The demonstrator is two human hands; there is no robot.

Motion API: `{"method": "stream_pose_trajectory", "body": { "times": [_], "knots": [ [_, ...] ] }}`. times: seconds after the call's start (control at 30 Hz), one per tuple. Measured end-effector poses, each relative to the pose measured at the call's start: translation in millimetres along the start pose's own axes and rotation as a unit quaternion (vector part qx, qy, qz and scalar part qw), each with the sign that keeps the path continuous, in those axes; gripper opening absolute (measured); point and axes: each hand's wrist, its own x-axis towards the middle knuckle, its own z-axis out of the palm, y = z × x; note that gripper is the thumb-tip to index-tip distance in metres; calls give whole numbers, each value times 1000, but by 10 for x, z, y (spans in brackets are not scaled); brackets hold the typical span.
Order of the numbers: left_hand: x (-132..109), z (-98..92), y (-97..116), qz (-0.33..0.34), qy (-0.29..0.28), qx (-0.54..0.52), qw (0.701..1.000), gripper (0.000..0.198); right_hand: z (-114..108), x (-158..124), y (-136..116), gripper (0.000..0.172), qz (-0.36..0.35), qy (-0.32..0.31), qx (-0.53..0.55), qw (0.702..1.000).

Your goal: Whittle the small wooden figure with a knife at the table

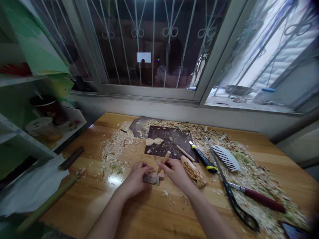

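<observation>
My left hand [136, 177] is closed on a small greyish-brown wood block [150, 178], pressing it against the table. A short wooden-handled tool [165, 157] is pinched in my right hand [176, 172]; its thin dark tip meets the block's right end. I cannot make out the exact shape of that tip. Just right of my right hand lies a rough, chipped chunk of pale wood [193, 172]. Beyond both hands, a pale carved wooden piece with a narrow waist [154, 142] rests at the left of a dark square sheet [163, 132]. A slim pointed wooden stick [185, 153] lies partly on that sheet.
Right of the hands lie a black-and-yellow utility knife [203, 158], a black-handled saw [228, 189], a white comb [226, 158] and a red-handled tool [264, 200]. Wood shavings [116, 146] cover much of the table. Sticks [71, 158] and a white sheet [32, 196] are at left.
</observation>
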Motion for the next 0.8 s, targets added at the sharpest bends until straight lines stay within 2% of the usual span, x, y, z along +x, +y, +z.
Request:
{"method": "stream_pose_trajectory", "body": {
  "times": [0.17, 0.3, 0.47, 0.8],
  "knots": [
    [1, 103, 68, 42, 60, -72, 995, 45, 62, -33, 116, 33, 15, 61, -65, 996],
    [51, 218, 62, 14, 69, -29, 997, 34, 125, -63, 142, 35, 20, 92, -117, 989],
    [68, 285, 23, 15, 85, 5, 996, 35, 178, -58, 171, 37, 15, 89, -143, 985],
    [67, 324, 1, 13, 97, -9, 995, 36, 166, -18, 185, 31, -10, 66, -177, 982]
  ]
}}
